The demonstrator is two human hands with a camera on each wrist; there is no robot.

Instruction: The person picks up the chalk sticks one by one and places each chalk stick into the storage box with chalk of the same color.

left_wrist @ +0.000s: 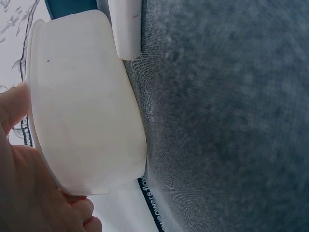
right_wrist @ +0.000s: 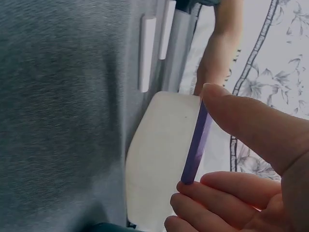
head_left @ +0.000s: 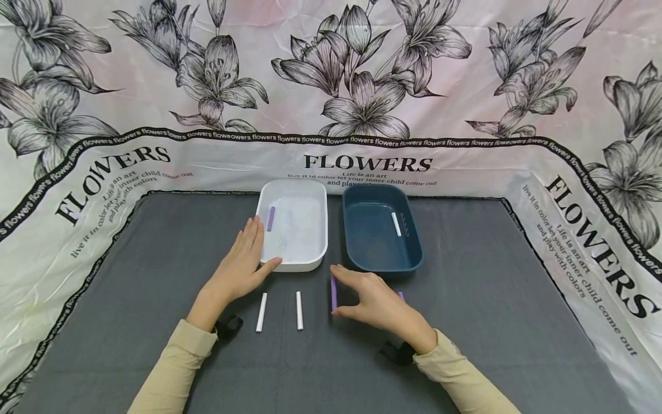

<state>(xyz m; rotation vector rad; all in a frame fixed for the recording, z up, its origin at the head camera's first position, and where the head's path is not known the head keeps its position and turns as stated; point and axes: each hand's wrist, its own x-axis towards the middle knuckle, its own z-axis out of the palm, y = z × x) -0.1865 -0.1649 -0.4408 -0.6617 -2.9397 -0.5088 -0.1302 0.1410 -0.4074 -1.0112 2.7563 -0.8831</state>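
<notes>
In the head view, my right hand [head_left: 374, 296] pinches a purple chalk stick [head_left: 333, 292] by its two ends, thumb at the near end and fingertip at the far end. The right wrist view shows this purple chalk [right_wrist: 195, 147] spanning thumb and fingers. Straight fingers of my left hand [head_left: 240, 264] lie along the left side of a white tub [head_left: 293, 267], its thumb at the near rim. A purple chalk stick [head_left: 271, 219] lies inside that tub. To its right stands a dark blue tub [head_left: 385, 264] with a white chalk stick [head_left: 396, 224] inside.
Two white chalk sticks, the left one [head_left: 261, 312] and the right one [head_left: 299, 310], lie on the grey cloth [head_left: 465, 276] before the white tub. Another purple stick [head_left: 400, 295] shows partly behind my right hand. A flower-printed border [head_left: 367, 164] runs behind the tubs.
</notes>
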